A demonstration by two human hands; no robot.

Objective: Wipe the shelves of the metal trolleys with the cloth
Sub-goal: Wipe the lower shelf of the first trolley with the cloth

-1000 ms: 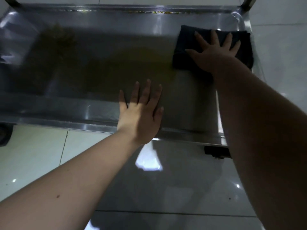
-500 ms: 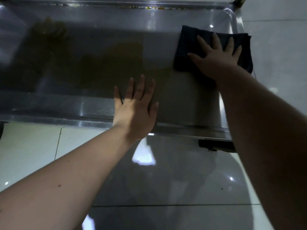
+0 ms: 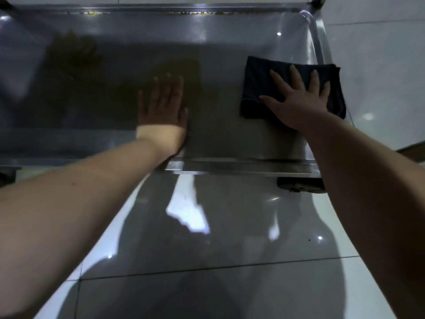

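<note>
The trolley shelf (image 3: 218, 139) fills the upper half of the frame: a steel tray with a raised rim on every visible side. The dark cloth (image 3: 259, 74) lies folded flat on the shelf at upper right, with its right edge against the right-hand rim (whether it overlaps the rim cannot be told).

The right hand (image 3: 296, 104) lies on the cloth, fingers straight and spread, palm over the cloth's near edge, pressing down. The left hand (image 3: 163, 113) lies flat on bare steel at frame centre, fingers straight and close together, well apart from the cloth; its fingers are in shadow and blurred.

A broad dark reflection covers the left and middle of the shelf. Both forearms cross the near rim from the lower corners and hide parts of it.

Below the near rim at right, a dark caster (image 3: 299, 184) sits on the glossy tiled floor (image 3: 207, 249), partly hidden by the right forearm. An upright post (image 3: 318, 1) rises at the shelf's far right corner, at the top edge of the frame.
</note>
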